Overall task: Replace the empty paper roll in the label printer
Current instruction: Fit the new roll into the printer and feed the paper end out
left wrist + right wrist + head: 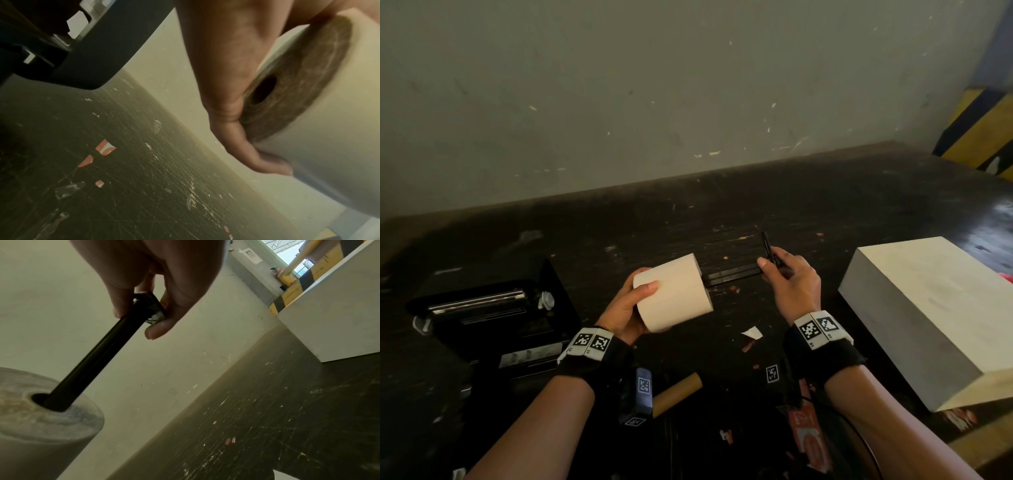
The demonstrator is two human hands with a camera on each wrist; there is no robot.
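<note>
The right wrist view alone shows the black spindle (90, 365) entering the core hole of the new paper roll (41, 431); the left wrist view shows the opposite core end empty. Above the table's (722, 205) middle, the left hand (626, 308) wraps the roll, and the right hand (791, 284) pinches the spindle's flanged end. The open label printer (493, 315) sits near the left edge, the empty cardboard core (678, 394) near the front.
</note>
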